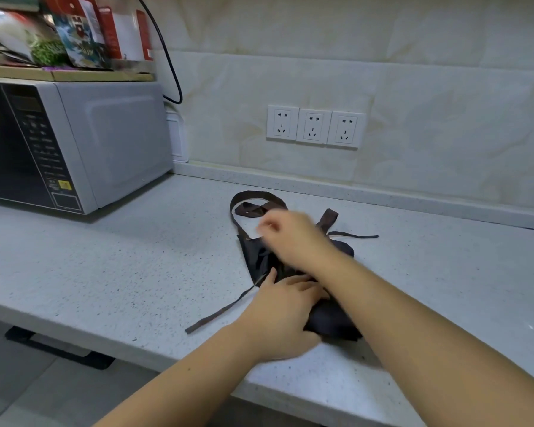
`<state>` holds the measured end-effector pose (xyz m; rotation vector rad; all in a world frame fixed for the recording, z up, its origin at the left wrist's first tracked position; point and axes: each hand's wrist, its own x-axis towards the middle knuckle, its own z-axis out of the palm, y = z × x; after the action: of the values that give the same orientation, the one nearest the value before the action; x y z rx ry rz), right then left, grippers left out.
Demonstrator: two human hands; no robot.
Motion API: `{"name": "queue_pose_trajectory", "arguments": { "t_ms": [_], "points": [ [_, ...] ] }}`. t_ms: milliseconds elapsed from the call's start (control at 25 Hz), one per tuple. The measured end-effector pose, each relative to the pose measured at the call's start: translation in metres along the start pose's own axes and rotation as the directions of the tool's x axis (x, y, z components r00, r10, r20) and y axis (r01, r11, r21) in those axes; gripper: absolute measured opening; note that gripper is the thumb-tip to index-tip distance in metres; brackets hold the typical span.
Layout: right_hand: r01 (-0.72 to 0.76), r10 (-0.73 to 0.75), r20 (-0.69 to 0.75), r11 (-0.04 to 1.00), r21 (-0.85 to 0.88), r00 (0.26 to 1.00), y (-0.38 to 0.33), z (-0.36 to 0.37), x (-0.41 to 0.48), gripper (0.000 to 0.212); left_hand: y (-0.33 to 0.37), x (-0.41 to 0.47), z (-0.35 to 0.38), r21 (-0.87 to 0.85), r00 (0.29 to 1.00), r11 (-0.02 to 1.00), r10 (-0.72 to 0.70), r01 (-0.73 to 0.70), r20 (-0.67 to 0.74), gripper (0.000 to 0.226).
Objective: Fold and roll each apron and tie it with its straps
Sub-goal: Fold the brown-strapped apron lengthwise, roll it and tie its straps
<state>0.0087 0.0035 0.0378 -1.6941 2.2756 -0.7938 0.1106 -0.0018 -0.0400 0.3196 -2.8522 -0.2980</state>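
You face a pale, speckled worktop (pixel 130 272) that runs back to a wall of cream marbled tiles (pixel 444 97). Three white sockets (pixel 314 127) sit side by side on that wall. To your left a silver microwave (pixel 111 140) stands on the worktop, under a wooden shelf (pixel 74 76) crowded with blurred packets. A black cable (pixel 170 66) hangs down behind it. Grey floor (pixel 22 396) shows below the worktop's front edge. The light is soft and even.
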Motion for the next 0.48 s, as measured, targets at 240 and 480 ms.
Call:
{"name": "queue_pose_trajectory", "arguments": {
  "t_ms": [240, 480],
  "points": [
    [-0.545, 0.547, -0.112, 0.749, -0.377, 0.829, 0.112, -0.032, 0.011, 0.016, 0.003, -0.003, 0.001, -0.115, 0.994, 0.987, -0.108, 0.110, 0.019, 0.055],
    [-0.464, 0.437, -0.158, 0.849, -0.253, 0.885, 0.122, -0.011, 0.005, 0.019, 0.006, 0.002, -0.005, -0.055, 0.991, 0.994, -0.092, 0.098, 0.093, 0.066]
  ]
}}
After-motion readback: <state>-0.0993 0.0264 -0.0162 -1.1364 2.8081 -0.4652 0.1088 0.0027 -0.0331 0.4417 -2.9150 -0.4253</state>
